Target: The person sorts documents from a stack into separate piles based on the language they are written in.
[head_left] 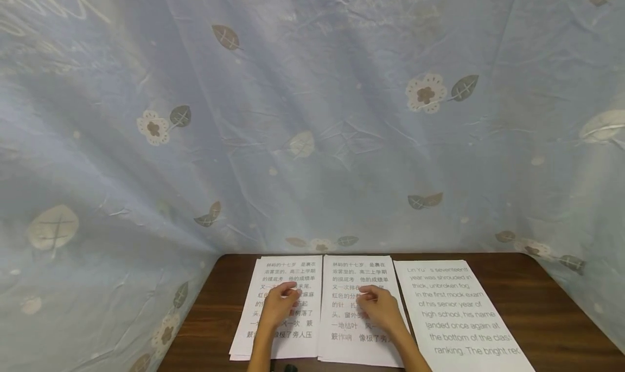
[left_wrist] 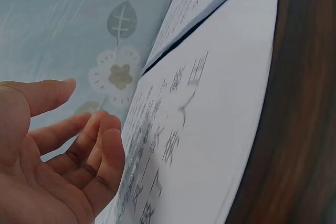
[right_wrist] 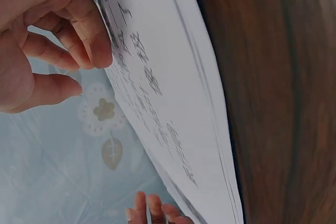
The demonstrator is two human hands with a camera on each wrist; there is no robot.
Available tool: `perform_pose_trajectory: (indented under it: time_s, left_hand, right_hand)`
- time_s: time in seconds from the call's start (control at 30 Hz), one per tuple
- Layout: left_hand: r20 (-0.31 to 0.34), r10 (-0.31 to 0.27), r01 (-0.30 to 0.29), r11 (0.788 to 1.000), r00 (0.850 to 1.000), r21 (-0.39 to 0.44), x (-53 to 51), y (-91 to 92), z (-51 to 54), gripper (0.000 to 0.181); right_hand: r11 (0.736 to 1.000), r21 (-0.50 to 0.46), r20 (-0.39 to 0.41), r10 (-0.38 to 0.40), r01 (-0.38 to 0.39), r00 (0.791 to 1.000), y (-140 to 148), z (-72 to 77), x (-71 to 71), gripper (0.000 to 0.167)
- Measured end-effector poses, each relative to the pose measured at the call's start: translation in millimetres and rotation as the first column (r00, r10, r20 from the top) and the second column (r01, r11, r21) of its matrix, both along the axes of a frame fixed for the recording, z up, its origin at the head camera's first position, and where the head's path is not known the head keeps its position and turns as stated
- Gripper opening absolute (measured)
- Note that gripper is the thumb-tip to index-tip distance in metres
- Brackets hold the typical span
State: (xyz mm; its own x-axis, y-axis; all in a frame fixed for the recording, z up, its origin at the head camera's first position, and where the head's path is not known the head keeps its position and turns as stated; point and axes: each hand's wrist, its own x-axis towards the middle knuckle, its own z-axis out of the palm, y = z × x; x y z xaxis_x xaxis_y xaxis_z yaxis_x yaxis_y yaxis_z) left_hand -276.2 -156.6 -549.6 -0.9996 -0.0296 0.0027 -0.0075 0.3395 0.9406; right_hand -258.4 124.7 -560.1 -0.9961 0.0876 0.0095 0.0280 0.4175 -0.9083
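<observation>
Left grip (head_left: 280, 307) and right grip (head_left: 381, 308), empty and slightly parted, hang over two Chinese-printed paper stacks (head_left: 311, 307) (head_left: 342, 319). Beside them on the brown surface (head_left: 510, 285), an English sheet (head_left: 459, 312) begins, "Lin Yu's seventeenth year."

The left hand (left_wrist: 58, 187), fingers loosely bent and thumb apart from them, is close to a printed paper (left_wrist: 215, 114); contact is unclear. Next to that lies a second paper (left_wrist: 191, 3). A brown table (left_wrist: 302, 103) shows at right, a blue flowered cloth (left_wrist: 47, 30) behind the hand.
</observation>
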Motion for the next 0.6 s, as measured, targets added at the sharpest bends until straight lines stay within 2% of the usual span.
perform_pose_trajectory:
  time_s: [0.6]
  left_hand:
    - [0.008, -0.035, 0.035, 0.998, 0.999, 0.054, -0.4, 47.7, 0.3, 0.047]
  right_hand:
    - [0.997, 0.027, -0.005, -0.066, 0.066, 0.998, 42, 4.3, 6.5, 0.039]
